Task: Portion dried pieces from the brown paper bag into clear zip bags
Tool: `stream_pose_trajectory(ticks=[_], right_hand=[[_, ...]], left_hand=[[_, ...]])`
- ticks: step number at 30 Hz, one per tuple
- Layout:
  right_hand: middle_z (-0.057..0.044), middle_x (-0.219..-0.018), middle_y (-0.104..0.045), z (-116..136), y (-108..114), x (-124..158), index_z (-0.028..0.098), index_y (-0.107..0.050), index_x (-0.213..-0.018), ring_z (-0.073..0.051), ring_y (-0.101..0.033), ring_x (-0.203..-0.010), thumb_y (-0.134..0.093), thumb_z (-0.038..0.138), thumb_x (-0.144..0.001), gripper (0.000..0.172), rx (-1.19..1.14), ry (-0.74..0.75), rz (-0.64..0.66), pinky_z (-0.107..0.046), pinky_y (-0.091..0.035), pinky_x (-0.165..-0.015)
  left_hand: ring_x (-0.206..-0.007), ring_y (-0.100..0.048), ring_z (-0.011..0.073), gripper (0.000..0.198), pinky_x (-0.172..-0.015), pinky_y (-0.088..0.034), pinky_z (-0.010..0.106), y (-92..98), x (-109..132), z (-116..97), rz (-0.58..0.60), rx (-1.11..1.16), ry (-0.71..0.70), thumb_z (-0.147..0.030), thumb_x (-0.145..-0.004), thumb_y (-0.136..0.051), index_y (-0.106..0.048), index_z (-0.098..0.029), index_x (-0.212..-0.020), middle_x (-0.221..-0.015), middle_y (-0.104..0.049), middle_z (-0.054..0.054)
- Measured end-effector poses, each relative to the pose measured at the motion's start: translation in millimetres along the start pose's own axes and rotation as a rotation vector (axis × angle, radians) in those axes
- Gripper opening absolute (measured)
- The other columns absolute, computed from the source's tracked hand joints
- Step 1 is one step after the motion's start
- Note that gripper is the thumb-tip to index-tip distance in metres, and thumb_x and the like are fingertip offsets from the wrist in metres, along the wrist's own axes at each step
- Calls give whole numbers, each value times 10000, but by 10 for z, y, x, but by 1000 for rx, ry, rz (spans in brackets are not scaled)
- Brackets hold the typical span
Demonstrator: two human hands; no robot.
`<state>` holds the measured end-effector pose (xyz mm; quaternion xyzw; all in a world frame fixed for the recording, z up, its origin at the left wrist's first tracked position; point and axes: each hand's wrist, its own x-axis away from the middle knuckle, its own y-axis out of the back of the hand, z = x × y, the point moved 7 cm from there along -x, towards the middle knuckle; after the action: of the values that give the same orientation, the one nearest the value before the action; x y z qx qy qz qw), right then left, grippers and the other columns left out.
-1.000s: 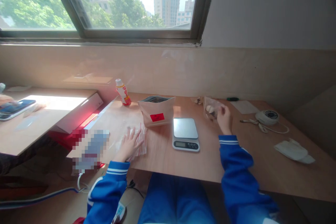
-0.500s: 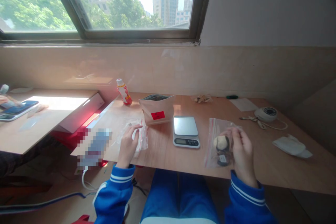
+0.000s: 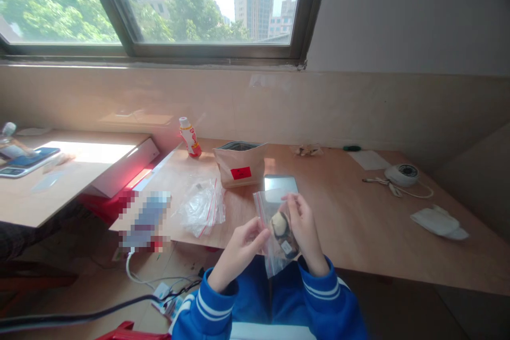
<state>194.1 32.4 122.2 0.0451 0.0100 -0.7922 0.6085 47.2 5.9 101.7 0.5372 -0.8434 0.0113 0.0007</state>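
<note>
A clear zip bag (image 3: 272,264) with a red strip along its left side hangs between my hands at the table's front edge. Pale and dark slices of something dried, with a small white label, show inside. My right hand (image 3: 305,226) is closed on the bag's right end. At the red-striped side, my left hand (image 3: 245,244) pinches the bag's edge. Behind the bag, a kitchen scale (image 3: 281,183) is partly covered from view. A stack of empty zip bags (image 3: 199,207) lies to the left of it. The open kraft pouch (image 3: 239,162) with a red label stands behind.
A drink bottle (image 3: 190,138) stands at the back left, and a blurred-out phone (image 3: 146,218) lies at the left edge. To the right are a white camera (image 3: 401,174) with its cable and a crumpled white cloth (image 3: 439,222). Dried pieces (image 3: 306,150) lie at the back.
My right hand has brought the filled zip bag leftward, in front of the scale. My left hand has left the stack of empty bags and now grips the filled bag's edge.
</note>
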Motion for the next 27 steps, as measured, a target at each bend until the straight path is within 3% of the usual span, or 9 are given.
stream_pose_trajectory(ticks=[3,6,8,11,14,17,23,27], right_hand=[[33,-606,-520,-33,-61,15,208,-552,-846,-115,-468,-475,-452,538,-886,347,0,-14,42,-232,-375,-445],[8,-655,-564,-97,-73,15,202,-553,-895,-142,-542,-560,-455,524,-883,338,15,-16,53,-252,-443,-520],[-26,-787,-615,-137,-18,14,199,-534,-991,-164,-595,-674,-494,499,-864,328,51,7,-24,-278,-487,-599],[-61,-985,-601,-120,58,52,205,-500,-1042,-174,-600,-797,-575,431,-820,326,162,89,-167,-300,-505,-670],[-35,-892,-578,-41,-143,119,206,-539,-907,-160,-581,-779,-548,383,-854,186,237,165,28,-285,-500,-683],[-32,-877,-568,30,-376,225,201,-572,-846,-149,-588,-785,-480,360,-913,196,235,195,268,-278,-500,-722],[-33,-931,-590,41,-517,326,196,-592,-902,-158,-606,-869,-542,282,-898,99,247,204,450,-296,-489,-810],[-32,-914,-608,17,-527,330,195,-588,-834,-168,-603,-901,-615,243,-847,57,267,244,483,-305,-482,-828]], left_hand=[[-652,-527,126,324,-599,-451,228,-3,22,-3,-29,-83,-3,-448,-894,-491,-561,-153,-782,-689,-547,-2],[-674,-524,128,341,-620,-458,230,-35,40,-5,-28,-76,-1,-448,-891,-495,-555,-150,-736,-691,-551,2],[-648,-523,126,352,-596,-454,229,-53,37,5,-28,-30,12,-459,-885,-500,-552,-151,-725,-669,-548,-2],[-599,-508,116,367,-567,-431,223,-8,0,-2,-137,-18,4,-468,-860,-537,-550,-150,-678,-621,-536,-10],[-603,-493,110,349,-593,-415,223,68,-45,-18,-305,0,-37,-456,-839,-573,-579,-146,-679,-611,-529,-15],[-620,-452,106,356,-595,-388,218,155,-60,27,-467,62,-59,-463,-823,-591,-568,-148,-658,-606,-481,-25],[-619,-399,101,372,-575,-346,217,262,-69,214,-578,131,-41,-489,-785,-633,-539,-156,-649,-602,-419,-39],[-592,-382,100,449,-557,-331,227,306,-77,298,-609,147,-28,-565,-782,-599,-479,-165,-616,-587,-398,-42]])
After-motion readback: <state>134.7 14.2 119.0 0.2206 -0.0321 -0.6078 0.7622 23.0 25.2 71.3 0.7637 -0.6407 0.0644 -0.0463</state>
